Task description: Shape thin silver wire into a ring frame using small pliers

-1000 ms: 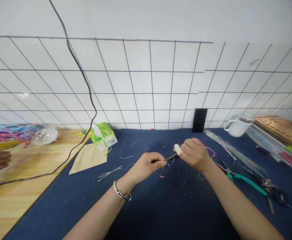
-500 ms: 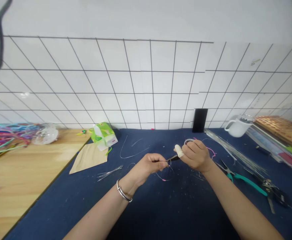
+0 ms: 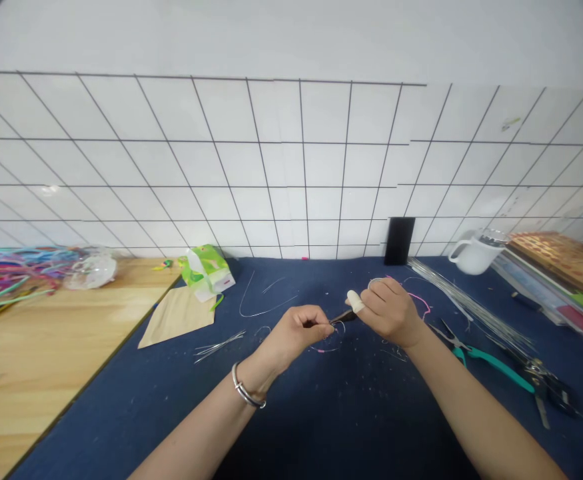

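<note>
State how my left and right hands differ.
The left hand pinches thin wire; the right hand grips a dark-tipped tool. The left wrist wears a silver bangle, while the right wrist is bare. The right hand has a white finger cover; none shows on the left hand. Both hands are over dark blue cloth.

Slender dark tool, metal-looking, half past four. Navy table covering, matt cloth, six o'clock. Pale yellow tabletop, smooth grained wood, eight o'clock. White tiled wall, glossy, twelve o'clock.
</note>
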Demonstrator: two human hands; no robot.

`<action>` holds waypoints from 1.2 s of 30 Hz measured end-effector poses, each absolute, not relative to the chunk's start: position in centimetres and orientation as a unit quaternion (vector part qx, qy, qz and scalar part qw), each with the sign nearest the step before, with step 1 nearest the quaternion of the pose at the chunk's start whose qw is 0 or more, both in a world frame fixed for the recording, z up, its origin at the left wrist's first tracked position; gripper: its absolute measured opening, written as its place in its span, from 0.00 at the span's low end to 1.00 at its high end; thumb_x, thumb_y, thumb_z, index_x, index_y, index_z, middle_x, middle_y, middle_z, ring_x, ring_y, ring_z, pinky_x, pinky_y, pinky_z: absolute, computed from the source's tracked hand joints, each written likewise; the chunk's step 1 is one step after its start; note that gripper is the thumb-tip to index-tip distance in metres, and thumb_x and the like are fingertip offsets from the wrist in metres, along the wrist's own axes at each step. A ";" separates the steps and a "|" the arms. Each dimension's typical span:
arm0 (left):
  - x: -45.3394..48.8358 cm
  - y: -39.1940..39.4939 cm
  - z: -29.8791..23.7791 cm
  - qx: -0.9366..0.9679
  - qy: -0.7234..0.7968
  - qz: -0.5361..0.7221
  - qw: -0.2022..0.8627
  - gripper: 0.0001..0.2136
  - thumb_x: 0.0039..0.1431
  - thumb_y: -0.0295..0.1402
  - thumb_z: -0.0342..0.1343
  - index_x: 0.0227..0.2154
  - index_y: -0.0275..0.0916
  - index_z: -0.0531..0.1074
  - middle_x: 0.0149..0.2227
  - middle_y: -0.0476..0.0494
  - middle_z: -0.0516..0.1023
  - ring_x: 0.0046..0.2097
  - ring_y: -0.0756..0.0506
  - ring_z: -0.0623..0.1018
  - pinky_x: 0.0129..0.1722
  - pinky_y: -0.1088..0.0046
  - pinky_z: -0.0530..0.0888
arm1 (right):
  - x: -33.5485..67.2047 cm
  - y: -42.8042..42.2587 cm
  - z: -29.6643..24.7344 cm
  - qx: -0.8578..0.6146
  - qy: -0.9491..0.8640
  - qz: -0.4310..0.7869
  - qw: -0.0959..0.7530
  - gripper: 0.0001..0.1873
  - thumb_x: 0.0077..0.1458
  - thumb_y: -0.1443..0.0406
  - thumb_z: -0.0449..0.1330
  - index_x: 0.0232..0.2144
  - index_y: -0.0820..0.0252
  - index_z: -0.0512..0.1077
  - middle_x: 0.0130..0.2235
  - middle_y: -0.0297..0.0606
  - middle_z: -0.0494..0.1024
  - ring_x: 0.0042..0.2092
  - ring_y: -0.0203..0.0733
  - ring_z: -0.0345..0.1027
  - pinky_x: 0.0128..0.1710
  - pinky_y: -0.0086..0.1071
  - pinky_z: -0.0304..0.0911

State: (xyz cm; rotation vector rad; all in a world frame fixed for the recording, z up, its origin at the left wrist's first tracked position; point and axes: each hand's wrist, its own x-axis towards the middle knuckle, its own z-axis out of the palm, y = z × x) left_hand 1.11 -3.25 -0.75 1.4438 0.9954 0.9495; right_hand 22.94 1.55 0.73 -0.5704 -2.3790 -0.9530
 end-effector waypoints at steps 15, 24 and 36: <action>0.8 -3.1 0.3 0.780 0.462 0.339 0.253 0.09 0.54 0.28 0.51 0.19 0.36 0.67 0.23 0.51 0.68 0.28 0.51 0.67 0.29 0.75 0.63 | 22.0 0.9 1.6 -0.249 -0.894 -0.315 0.201 0.06 0.55 0.70 0.53 0.32 0.61 0.70 0.24 0.35 0.65 0.30 0.38 0.53 0.32 0.36 0.49; 1.0 -3.2 -0.1 0.804 0.466 0.323 0.180 0.08 0.55 0.26 0.50 0.21 0.37 0.65 0.23 0.50 0.67 0.29 0.50 0.67 0.29 0.75 0.62 | 21.4 -0.3 2.8 -0.327 -0.905 -0.243 0.123 0.08 0.53 0.73 0.52 0.24 0.61 0.65 0.25 0.36 0.65 0.31 0.39 0.53 0.33 0.36 0.45; 0.2 -2.4 -0.1 0.723 0.450 0.383 0.359 0.08 0.57 0.33 0.50 0.29 0.37 0.72 0.27 0.48 0.71 0.29 0.51 0.69 0.30 0.75 0.66 | 22.1 0.6 3.2 -0.342 -0.902 -0.197 0.173 0.05 0.51 0.72 0.54 0.27 0.61 0.68 0.29 0.39 0.68 0.36 0.41 0.56 0.36 0.35 0.48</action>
